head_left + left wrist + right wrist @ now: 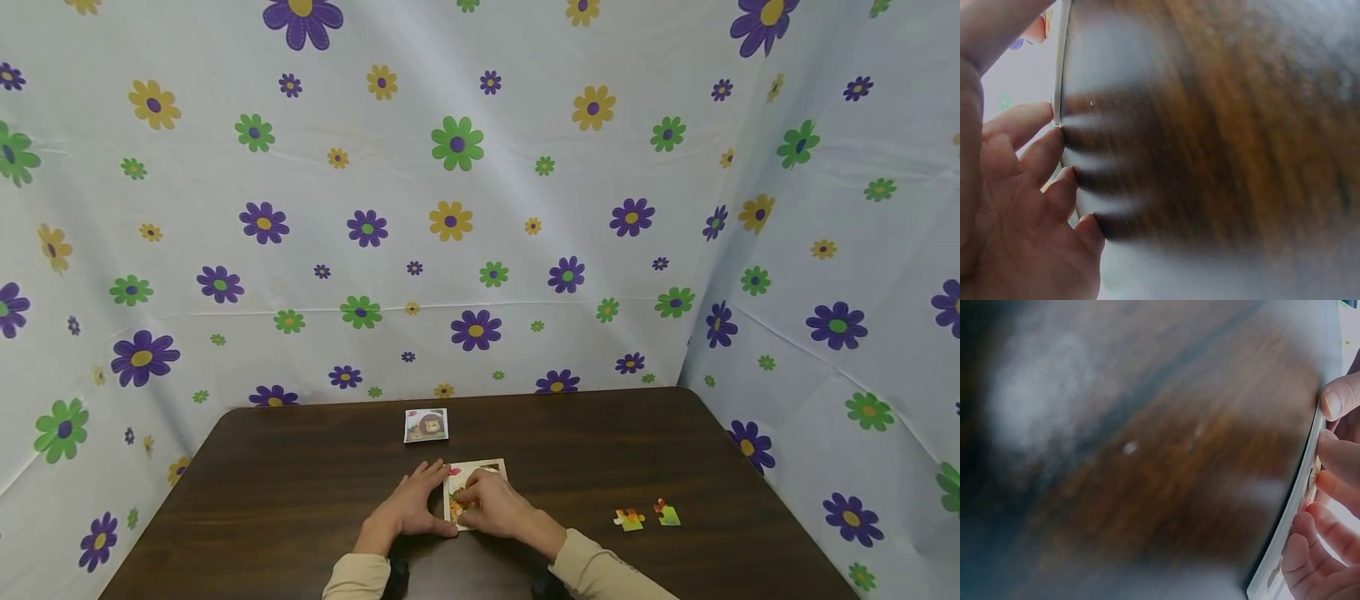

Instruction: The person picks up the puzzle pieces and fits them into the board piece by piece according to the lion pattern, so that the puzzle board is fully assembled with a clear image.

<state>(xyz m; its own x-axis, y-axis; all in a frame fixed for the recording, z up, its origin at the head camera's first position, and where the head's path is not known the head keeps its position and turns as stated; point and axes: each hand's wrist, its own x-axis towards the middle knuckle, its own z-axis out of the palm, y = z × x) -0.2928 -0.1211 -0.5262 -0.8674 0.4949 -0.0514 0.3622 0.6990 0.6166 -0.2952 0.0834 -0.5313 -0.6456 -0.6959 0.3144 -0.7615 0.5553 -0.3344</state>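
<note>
A small picture puzzle board (486,469) lies flat on the dark wooden table (300,492), near its front edge. My left hand (411,505) rests on the table beside it, its fingers laid out towards the board's left edge. In the left wrist view those fingertips (1054,140) touch the thin white edge of the board (1059,75). My right hand (497,507) covers the lower right part of the board with bent fingers. The right wrist view shows its fingers (1335,487) pressing on the board (1297,506) and its thumb (1341,395) at the rim.
A small card with a lion picture (426,425) lies further back on the table. Two loose coloured puzzle pieces (629,520) (667,514) lie to the right of my hands. A flowered cloth (457,208) hangs behind and beside the table.
</note>
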